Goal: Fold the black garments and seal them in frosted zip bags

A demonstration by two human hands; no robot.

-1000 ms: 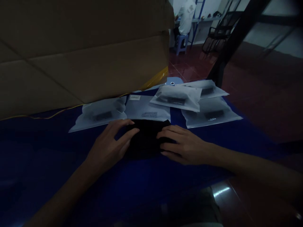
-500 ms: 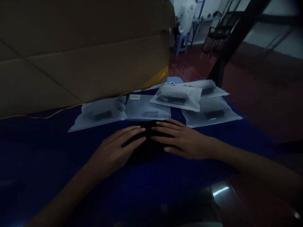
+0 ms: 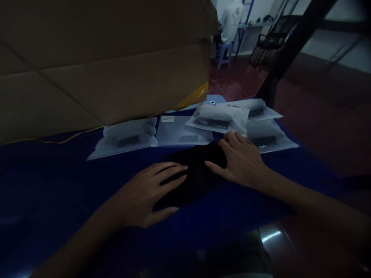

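A dark black item that looks like folded cloth lies on the blue table cover; its details are lost in the dim light. My left hand rests on its left part, fingers spread and thumb apart. At its far right edge, the fingers of my right hand are curled over the item, the thumb on its top. Just beyond are frosted plastic bags: one on the left, a flat labelled one in the middle, and a puffed one overlapping others on the right.
A large cardboard box stands behind the bags, with a thin yellow cord along its base. Blue cover surrounds the item. A dark slanted post rises at right. Farther off, a person sits on a blue stool.
My right hand has moved right and away from me, its fingers now curled at the item's edge. My left hand has shifted slightly right and nearer, fingers more spread. More of the black item shows.
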